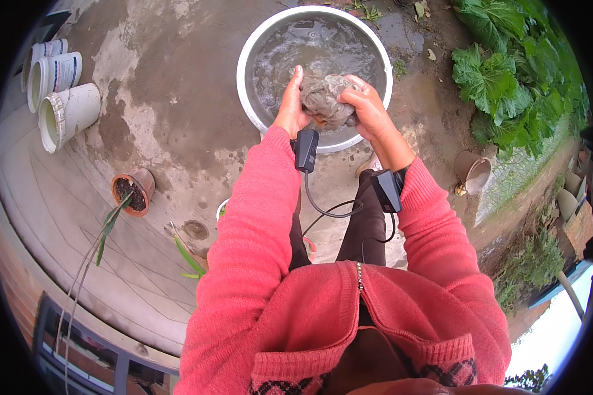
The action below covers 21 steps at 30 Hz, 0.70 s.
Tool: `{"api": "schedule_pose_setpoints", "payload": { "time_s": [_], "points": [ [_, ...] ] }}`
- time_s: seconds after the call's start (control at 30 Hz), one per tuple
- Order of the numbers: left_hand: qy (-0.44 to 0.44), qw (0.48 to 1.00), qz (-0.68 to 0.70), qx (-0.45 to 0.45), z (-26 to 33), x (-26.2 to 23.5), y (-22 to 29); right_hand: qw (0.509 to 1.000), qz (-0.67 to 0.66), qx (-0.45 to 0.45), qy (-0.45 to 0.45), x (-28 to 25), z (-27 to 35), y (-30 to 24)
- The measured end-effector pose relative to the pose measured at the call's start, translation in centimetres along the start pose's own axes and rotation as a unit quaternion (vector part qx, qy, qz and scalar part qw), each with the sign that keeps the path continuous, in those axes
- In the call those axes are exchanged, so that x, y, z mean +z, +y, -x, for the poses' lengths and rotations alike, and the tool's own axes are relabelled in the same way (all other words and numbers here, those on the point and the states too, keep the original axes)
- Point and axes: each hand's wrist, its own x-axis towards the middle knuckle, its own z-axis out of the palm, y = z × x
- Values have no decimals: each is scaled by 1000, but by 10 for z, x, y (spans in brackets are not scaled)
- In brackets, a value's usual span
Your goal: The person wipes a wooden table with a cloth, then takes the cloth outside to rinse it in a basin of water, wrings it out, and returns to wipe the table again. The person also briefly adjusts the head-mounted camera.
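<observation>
Head view: a round metal basin (250, 49) sits on wet concrete ground (171, 105), holding murky, rippled water. Over its near side both hands squeeze a bunched, soaked grey-brown cloth (326, 99). The left hand (290, 105) presses against the cloth's left side, fingers curled round it; the right hand (366, 105) clasps it from the right, fingers wrapped over the top. The cloth is held just above the water, inside the basin's rim.

To the left, three white plastic buckets (69, 112) lie tipped on their sides in a row; what is inside cannot be told. Nearer, a small terracotta flowerpot (135, 191) holds dark soil. To the right, another brown pot (474, 172) lies tilted beside leafy green plants (501, 79).
</observation>
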Motion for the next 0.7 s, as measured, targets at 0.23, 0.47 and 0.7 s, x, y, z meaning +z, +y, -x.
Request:
{"api": "schedule_pose_setpoints", "payload": {
  "time_s": [0.23, 0.47, 0.7],
  "points": [
    [0, 998, 32, 58, 48, 42, -7, 992, -96, 0, 85, 13, 29, -34],
    [-49, 990, -33, 132, 85, 89, -26, 965, -255, 62, 5, -8, 19, -33],
    [92, 987, 43, 124, 141, 114, -32, 992, -88, -93, 21, 23, 69, -70]
  ]
}}
